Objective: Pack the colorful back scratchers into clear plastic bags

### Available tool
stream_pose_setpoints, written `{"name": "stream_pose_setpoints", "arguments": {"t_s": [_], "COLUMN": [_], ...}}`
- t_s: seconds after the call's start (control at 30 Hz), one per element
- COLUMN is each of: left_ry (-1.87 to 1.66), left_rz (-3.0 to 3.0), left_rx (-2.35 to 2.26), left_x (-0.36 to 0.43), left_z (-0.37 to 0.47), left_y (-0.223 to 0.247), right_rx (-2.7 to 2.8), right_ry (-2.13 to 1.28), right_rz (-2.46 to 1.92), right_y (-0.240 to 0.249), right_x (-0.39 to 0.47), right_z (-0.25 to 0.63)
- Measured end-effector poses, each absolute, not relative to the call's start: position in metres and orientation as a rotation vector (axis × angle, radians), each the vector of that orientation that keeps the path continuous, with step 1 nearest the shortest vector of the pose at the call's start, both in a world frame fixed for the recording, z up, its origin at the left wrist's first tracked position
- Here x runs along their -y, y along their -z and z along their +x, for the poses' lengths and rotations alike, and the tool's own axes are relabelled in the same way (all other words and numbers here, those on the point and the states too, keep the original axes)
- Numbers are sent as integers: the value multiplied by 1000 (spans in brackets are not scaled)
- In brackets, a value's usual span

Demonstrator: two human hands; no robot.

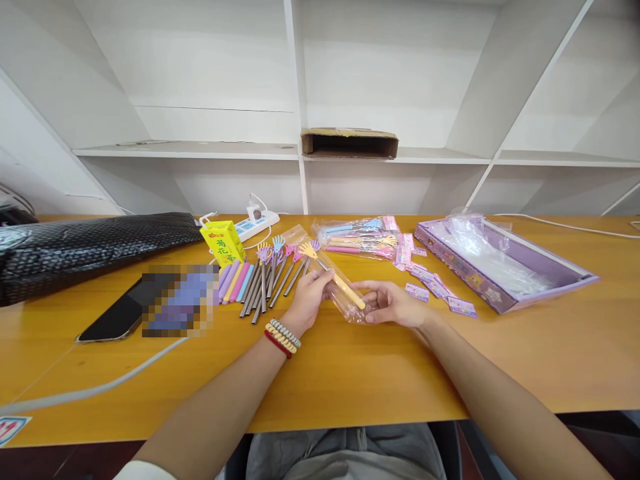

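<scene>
A yellow back scratcher (pixel 345 285) with a small hand-shaped head lies inside a long clear plastic sleeve. My left hand (pixel 311 295) pinches its metal rod near the middle, through or beside the sleeve. At the lower end of the sleeve, my right hand (pixel 395 303) grips the plastic beside the yellow handle's tip. Left of my hands are several metal rods (pixel 260 290) with coloured hand-shaped heads, and coloured handles (pixel 235 282) next to them. Bagged back scratchers (pixel 357 238) lie beyond my hands, with small printed cards (pixel 435 281) to their right.
A purple box (pixel 500 303) holding clear plastic bags stands at the right. A yellow drink carton (pixel 223 243), a power strip (pixel 257 225), a phone (pixel 120 310) and a black wrapped bundle (pixel 100 250) are at the left. A cardboard box (pixel 350 145) sits on the shelf.
</scene>
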State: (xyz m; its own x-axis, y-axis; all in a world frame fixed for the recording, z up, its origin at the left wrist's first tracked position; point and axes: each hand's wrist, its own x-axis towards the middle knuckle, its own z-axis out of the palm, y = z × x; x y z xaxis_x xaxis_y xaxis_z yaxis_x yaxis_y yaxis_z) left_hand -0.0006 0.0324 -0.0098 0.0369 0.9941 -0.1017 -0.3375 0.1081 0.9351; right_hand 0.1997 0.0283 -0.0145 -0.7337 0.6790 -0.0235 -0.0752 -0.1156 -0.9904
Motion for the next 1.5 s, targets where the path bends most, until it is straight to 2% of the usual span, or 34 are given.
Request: {"name": "stream_pose_setpoints", "arguments": {"t_s": [0.27, 0.6, 1.13, 1.5], "left_ry": [-1257, -1269, -1220, -1197], "left_rz": [885, 879, 864, 877], "left_rx": [-963, -983, -934, -976], "left_x": [-35, -35, -27, -26], "left_z": [-3, -2, 6, 5], "left_y": [17, 16, 17, 15], "right_rx": [1721, 1680, 2154, 2216], "right_ry": [-1661, -1590, -732, -719], "right_rz": [-879, -875, -822, -880], "right_y": [26, 28, 21, 20], "right_x": [-30, -29, -18, -17], "right_z": [194, 195, 186, 188]}}
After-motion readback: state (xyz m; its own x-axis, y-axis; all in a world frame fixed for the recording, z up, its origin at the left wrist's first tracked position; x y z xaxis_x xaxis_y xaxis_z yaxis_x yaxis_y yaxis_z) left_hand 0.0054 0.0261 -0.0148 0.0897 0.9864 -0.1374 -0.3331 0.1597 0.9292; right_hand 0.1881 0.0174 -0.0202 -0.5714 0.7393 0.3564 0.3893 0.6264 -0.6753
